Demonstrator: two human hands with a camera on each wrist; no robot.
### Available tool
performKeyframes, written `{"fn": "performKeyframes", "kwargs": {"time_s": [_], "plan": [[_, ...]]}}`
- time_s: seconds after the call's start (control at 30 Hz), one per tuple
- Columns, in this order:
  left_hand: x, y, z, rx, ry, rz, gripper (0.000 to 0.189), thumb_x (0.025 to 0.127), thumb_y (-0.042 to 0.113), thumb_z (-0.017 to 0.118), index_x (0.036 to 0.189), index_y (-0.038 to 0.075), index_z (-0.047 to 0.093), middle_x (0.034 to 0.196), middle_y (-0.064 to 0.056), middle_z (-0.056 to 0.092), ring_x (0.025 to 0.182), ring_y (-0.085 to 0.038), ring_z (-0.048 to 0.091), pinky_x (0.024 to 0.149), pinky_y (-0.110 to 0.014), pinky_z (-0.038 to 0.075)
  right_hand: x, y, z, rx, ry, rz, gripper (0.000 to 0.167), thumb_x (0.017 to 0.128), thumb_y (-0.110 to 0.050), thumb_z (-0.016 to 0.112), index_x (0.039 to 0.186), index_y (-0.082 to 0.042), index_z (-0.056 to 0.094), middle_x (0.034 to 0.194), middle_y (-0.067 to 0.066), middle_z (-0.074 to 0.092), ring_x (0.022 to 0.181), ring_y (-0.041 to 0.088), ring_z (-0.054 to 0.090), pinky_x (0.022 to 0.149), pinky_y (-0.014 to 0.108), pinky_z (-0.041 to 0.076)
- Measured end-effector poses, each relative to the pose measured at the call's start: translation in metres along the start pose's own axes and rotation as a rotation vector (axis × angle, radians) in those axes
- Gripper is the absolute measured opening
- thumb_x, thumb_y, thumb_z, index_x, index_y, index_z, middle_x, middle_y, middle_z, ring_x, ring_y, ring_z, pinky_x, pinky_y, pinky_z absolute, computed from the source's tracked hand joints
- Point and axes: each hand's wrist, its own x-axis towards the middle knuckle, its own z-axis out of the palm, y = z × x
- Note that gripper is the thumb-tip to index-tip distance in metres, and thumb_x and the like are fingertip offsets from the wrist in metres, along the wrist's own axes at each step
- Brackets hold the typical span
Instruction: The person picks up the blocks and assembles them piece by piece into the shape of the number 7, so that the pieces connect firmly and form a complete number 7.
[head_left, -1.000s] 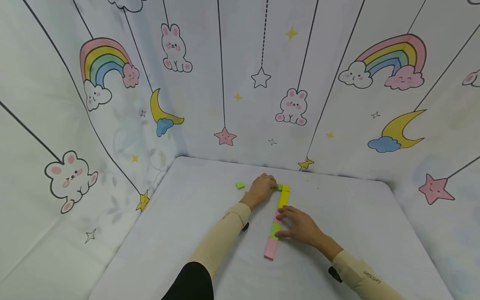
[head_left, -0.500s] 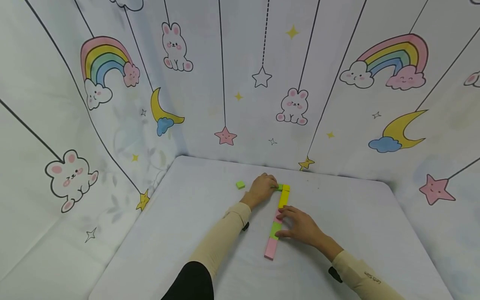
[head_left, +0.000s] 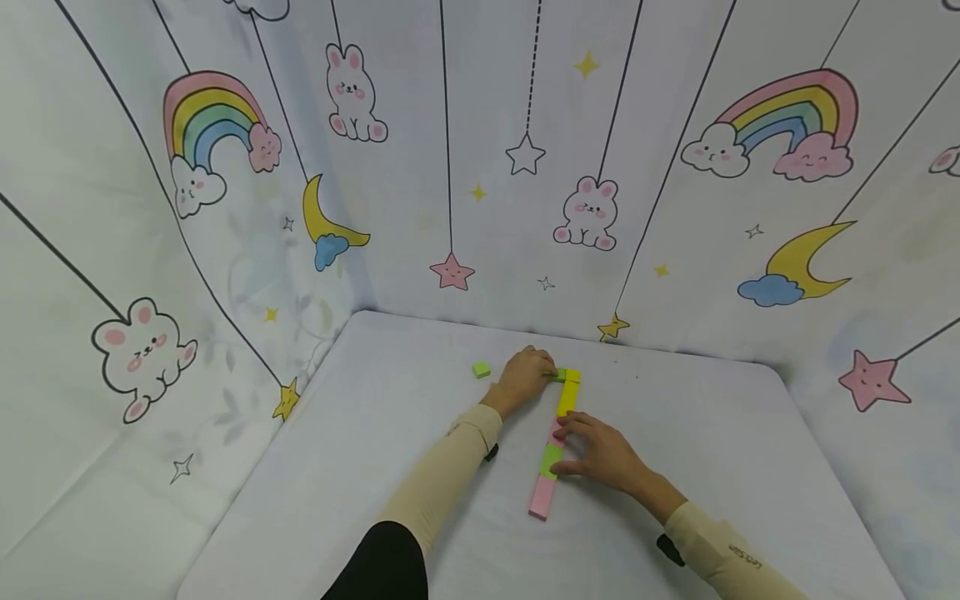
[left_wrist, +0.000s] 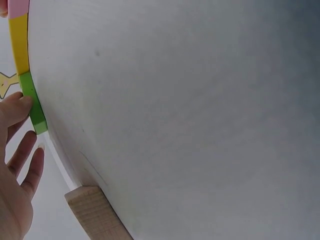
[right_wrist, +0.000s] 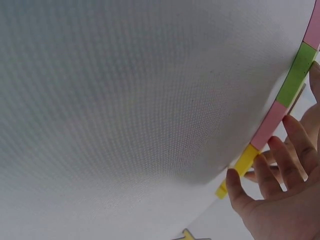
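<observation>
On the white table a row of flat blocks runs away from me: a pink block (head_left: 541,497), a green block (head_left: 551,460), another pink block (head_left: 555,431), then yellow blocks (head_left: 568,398). At the far end a second green block (head_left: 558,376) turns off to the left. My left hand (head_left: 525,374) pinches that end block, its thumb against the side in the left wrist view. Along the row's right side rests my right hand (head_left: 602,452), fingers spread and touching the blocks. In the right wrist view its fingertips (right_wrist: 233,176) lie against the pink and yellow blocks.
A loose green block (head_left: 481,369) lies left of my left hand. In the left wrist view a bare wooden block (left_wrist: 97,212) appears at the bottom. White cloth walls with printed rabbits and rainbows (head_left: 795,125) stand behind and beside the table (head_left: 712,433).
</observation>
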Motion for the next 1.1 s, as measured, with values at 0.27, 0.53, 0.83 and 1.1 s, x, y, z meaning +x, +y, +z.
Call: {"fn": "performKeyframes", "kwargs": {"time_s": [0.27,0.53,0.83,1.1], "plan": [[-0.001,-0.002,-0.002,0.001,-0.001,0.013,0.018,0.102,0.020,0.070,0.113,0.022,0.084,0.121,0.006,0.074,0.110,-0.016,0.063,0.100,-0.030,0.052,0.000,-0.001,0.000,0.002,-0.002,0.006,0.055,0.072,-0.053,0.093,0.116,-0.025,0.075,0.143,-0.003,0.062,0.138,0.027,0.054,0.113,0.052,0.045],[-0.005,-0.019,-0.010,-0.080,0.025,-0.028,0.020,0.103,0.017,0.067,0.116,0.019,0.081,0.123,0.005,0.072,0.115,-0.016,0.063,0.105,-0.032,0.050,0.000,-0.001,0.000,-0.001,-0.006,-0.002,0.058,0.072,-0.055,0.092,0.118,-0.025,0.075,0.143,-0.002,0.062,0.137,0.026,0.054,0.112,0.052,0.046],[-0.020,-0.035,-0.049,-0.112,-0.082,-0.141,0.027,0.105,0.009,0.060,0.126,0.015,0.076,0.131,0.000,0.066,0.123,-0.018,0.061,0.105,-0.032,0.051,-0.001,-0.003,0.000,-0.001,0.015,-0.011,0.060,0.070,-0.057,0.092,0.117,-0.023,0.076,0.142,0.001,0.063,0.134,0.028,0.057,0.110,0.053,0.048],[-0.041,-0.037,-0.069,-0.100,-0.135,-0.281,0.033,0.104,0.027,0.065,0.129,0.005,0.064,0.126,-0.009,0.060,0.104,-0.021,0.066,0.091,-0.034,0.056,-0.001,-0.004,0.001,-0.011,0.015,-0.008,0.059,0.070,-0.056,0.092,0.115,-0.023,0.076,0.141,0.001,0.063,0.133,0.029,0.058,0.109,0.054,0.048]]}}
